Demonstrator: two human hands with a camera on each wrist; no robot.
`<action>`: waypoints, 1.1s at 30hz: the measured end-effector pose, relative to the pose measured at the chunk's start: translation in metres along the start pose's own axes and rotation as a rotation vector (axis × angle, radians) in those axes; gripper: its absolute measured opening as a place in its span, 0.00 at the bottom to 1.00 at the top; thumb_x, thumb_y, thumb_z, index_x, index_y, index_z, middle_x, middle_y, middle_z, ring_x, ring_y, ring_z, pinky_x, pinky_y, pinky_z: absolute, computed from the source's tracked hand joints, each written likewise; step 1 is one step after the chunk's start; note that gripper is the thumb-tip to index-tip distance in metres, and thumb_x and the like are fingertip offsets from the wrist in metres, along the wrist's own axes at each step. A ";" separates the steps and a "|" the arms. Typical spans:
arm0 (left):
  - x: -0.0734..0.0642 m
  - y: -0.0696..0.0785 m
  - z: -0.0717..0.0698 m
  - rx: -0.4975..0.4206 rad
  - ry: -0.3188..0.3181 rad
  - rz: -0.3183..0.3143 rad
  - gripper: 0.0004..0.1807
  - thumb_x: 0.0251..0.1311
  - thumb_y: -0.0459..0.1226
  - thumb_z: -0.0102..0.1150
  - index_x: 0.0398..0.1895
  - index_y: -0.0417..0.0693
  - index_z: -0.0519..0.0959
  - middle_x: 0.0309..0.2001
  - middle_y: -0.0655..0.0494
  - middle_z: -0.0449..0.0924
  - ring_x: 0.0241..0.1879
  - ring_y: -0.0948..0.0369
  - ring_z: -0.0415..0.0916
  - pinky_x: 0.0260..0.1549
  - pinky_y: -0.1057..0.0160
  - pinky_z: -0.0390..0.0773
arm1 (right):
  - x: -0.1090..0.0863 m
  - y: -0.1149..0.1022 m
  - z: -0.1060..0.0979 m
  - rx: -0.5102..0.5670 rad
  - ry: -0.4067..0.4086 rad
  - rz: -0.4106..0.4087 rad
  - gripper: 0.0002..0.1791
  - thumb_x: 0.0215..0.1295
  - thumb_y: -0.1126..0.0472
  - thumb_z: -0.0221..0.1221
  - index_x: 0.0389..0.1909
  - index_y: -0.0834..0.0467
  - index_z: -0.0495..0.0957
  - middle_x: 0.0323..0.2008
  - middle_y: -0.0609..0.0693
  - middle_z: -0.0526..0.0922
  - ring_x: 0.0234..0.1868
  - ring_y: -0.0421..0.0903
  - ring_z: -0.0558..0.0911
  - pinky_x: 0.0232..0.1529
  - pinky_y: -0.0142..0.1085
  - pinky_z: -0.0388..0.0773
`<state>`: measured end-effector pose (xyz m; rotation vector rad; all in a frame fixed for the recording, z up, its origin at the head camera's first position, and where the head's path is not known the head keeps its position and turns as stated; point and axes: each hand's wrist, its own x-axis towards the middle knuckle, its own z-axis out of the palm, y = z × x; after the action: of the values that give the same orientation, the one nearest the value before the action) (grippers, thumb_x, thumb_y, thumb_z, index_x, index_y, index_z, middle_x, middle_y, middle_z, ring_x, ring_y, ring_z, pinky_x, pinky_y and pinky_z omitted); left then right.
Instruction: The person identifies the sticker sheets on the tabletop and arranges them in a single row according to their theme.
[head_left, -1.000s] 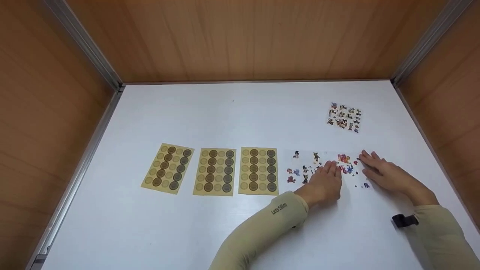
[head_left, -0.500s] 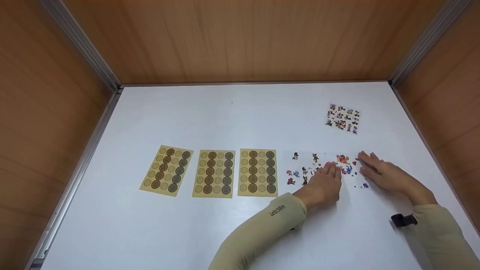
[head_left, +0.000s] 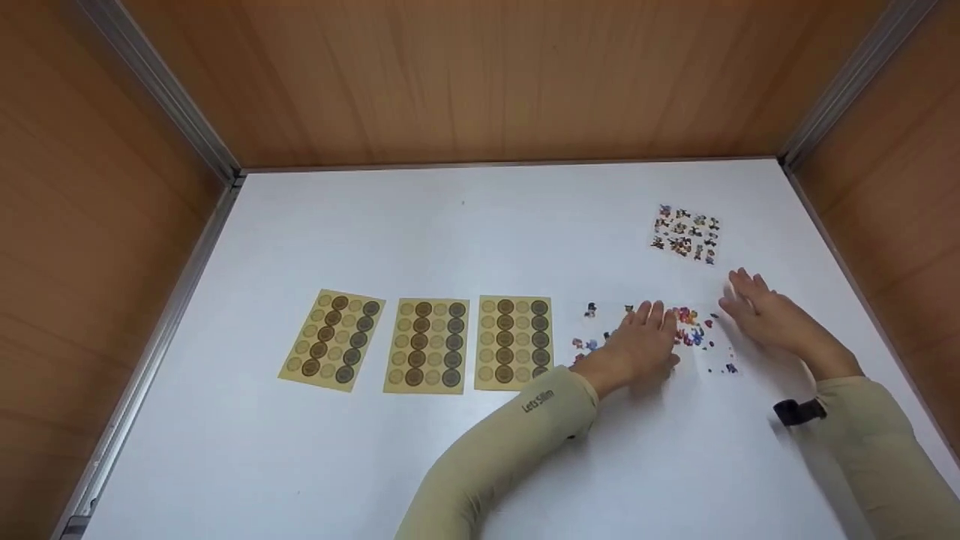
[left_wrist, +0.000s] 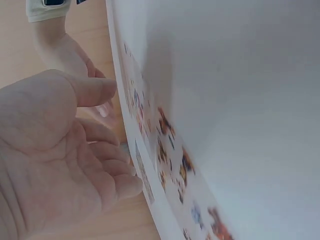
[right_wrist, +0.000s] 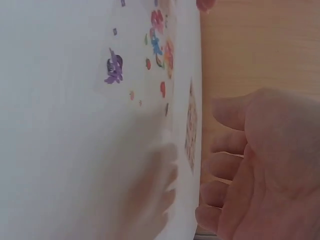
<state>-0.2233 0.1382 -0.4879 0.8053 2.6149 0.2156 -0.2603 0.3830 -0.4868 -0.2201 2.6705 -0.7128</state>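
My left hand (head_left: 637,341) hovers over a see-through sheet of cartoon stickers (head_left: 590,345), covering part of it. Its fingers are extended and slightly bent, and in the left wrist view the palm (left_wrist: 55,145) shows nothing held. Beside it on the right lies another clear sticker sheet (head_left: 694,337) with colourful pony-like figures. Just past that sheet's right edge is my right hand (head_left: 780,319), raised off the table with loose fingers. The right wrist view shows this palm (right_wrist: 275,175) bare, and a shadow on the white surface. A purple figure (right_wrist: 114,67) sits near the sheet's corner.
Three tan sheets of round stickers lie in a row to the left: a tilted one (head_left: 332,341), a middle one (head_left: 426,345) and a right one (head_left: 514,341). A small clear sticker sheet (head_left: 685,234) lies farther back. Wooden panels (head_left: 510,82) wall the white table.
Both hands have moved away from me and lifted; the left also shifted slightly left. More of the right-hand sheet now shows, while the left hand covers more figures on the left one.
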 end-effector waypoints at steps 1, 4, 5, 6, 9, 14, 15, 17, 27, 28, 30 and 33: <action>0.003 -0.003 -0.003 0.000 0.018 0.001 0.39 0.78 0.55 0.42 0.83 0.52 0.45 0.82 0.56 0.41 0.80 0.59 0.36 0.76 0.61 0.44 | 0.004 0.000 -0.003 0.000 0.008 0.012 0.47 0.80 0.39 0.42 0.79 0.67 0.36 0.78 0.68 0.33 0.77 0.69 0.32 0.73 0.66 0.32; 0.013 -0.012 -0.011 0.024 0.082 0.011 0.38 0.78 0.56 0.42 0.83 0.51 0.47 0.82 0.55 0.45 0.80 0.57 0.41 0.76 0.58 0.47 | 0.019 -0.001 -0.013 0.013 0.027 0.045 0.50 0.78 0.35 0.40 0.78 0.67 0.29 0.77 0.67 0.27 0.76 0.68 0.28 0.73 0.65 0.29; 0.016 -0.016 -0.013 0.025 0.105 0.017 0.38 0.78 0.56 0.42 0.83 0.51 0.48 0.81 0.54 0.46 0.80 0.57 0.42 0.76 0.57 0.48 | 0.024 -0.002 -0.016 0.018 0.035 0.052 0.52 0.77 0.33 0.40 0.78 0.66 0.27 0.77 0.66 0.25 0.76 0.68 0.27 0.73 0.65 0.28; 0.021 -0.019 -0.016 0.019 0.126 0.021 0.37 0.78 0.55 0.41 0.83 0.51 0.48 0.81 0.55 0.47 0.79 0.57 0.43 0.76 0.57 0.48 | 0.029 -0.003 -0.019 0.026 0.041 0.061 0.53 0.77 0.32 0.40 0.77 0.65 0.26 0.77 0.66 0.24 0.76 0.68 0.26 0.73 0.65 0.27; 0.034 -0.030 -0.024 -0.016 0.192 0.034 0.36 0.78 0.54 0.42 0.82 0.51 0.50 0.80 0.55 0.52 0.78 0.59 0.48 0.76 0.58 0.50 | 0.043 -0.006 -0.027 0.043 0.064 0.075 0.54 0.75 0.30 0.40 0.77 0.64 0.25 0.77 0.64 0.22 0.76 0.67 0.25 0.72 0.65 0.26; 0.055 -0.053 -0.030 -0.073 0.232 0.001 0.34 0.79 0.52 0.43 0.81 0.51 0.53 0.79 0.53 0.55 0.78 0.59 0.50 0.75 0.60 0.51 | 0.068 -0.007 -0.030 0.031 0.042 0.097 0.53 0.76 0.30 0.37 0.77 0.66 0.25 0.76 0.65 0.22 0.76 0.67 0.24 0.73 0.64 0.25; 0.059 -0.057 -0.031 -0.071 0.224 -0.012 0.34 0.79 0.52 0.43 0.81 0.50 0.53 0.79 0.53 0.54 0.78 0.58 0.49 0.76 0.60 0.50 | 0.073 -0.006 -0.029 0.030 0.032 0.102 0.52 0.77 0.31 0.36 0.77 0.66 0.25 0.76 0.66 0.21 0.76 0.67 0.24 0.73 0.64 0.25; 0.065 -0.065 -0.032 -0.051 0.201 -0.036 0.34 0.79 0.52 0.42 0.81 0.50 0.53 0.80 0.52 0.50 0.79 0.56 0.45 0.77 0.57 0.47 | 0.082 -0.004 -0.025 0.029 0.019 0.114 0.52 0.77 0.32 0.34 0.77 0.66 0.24 0.76 0.67 0.21 0.75 0.67 0.23 0.73 0.63 0.25; 0.090 -0.077 -0.029 -0.036 0.117 -0.146 0.38 0.80 0.55 0.36 0.83 0.50 0.43 0.82 0.57 0.39 0.80 0.59 0.35 0.77 0.59 0.38 | 0.100 0.003 -0.006 0.052 0.048 0.153 0.49 0.79 0.34 0.34 0.77 0.65 0.23 0.76 0.66 0.19 0.73 0.70 0.20 0.70 0.66 0.19; 0.092 -0.076 -0.028 -0.034 0.114 -0.156 0.38 0.80 0.55 0.36 0.83 0.50 0.43 0.82 0.57 0.38 0.80 0.59 0.35 0.77 0.59 0.38 | 0.100 0.003 -0.005 0.048 0.045 0.155 0.49 0.79 0.34 0.34 0.77 0.64 0.23 0.76 0.66 0.19 0.73 0.70 0.20 0.69 0.67 0.19; 0.096 -0.075 -0.027 -0.027 0.116 -0.172 0.38 0.79 0.56 0.35 0.83 0.50 0.44 0.82 0.57 0.38 0.80 0.59 0.35 0.77 0.59 0.38 | 0.099 0.000 -0.004 0.031 0.026 0.155 0.49 0.78 0.34 0.34 0.78 0.63 0.23 0.77 0.64 0.20 0.73 0.69 0.19 0.69 0.67 0.18; 0.101 -0.074 -0.025 -0.013 0.122 -0.196 0.37 0.79 0.57 0.33 0.83 0.51 0.44 0.82 0.57 0.38 0.80 0.59 0.34 0.77 0.58 0.38 | 0.100 -0.003 -0.002 -0.023 -0.007 0.120 0.48 0.79 0.34 0.35 0.79 0.63 0.26 0.78 0.63 0.21 0.74 0.67 0.19 0.68 0.67 0.16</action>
<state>-0.3480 0.1344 -0.5167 0.5411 2.7821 0.2327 -0.3531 0.3570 -0.5147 -0.0673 2.6605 -0.6425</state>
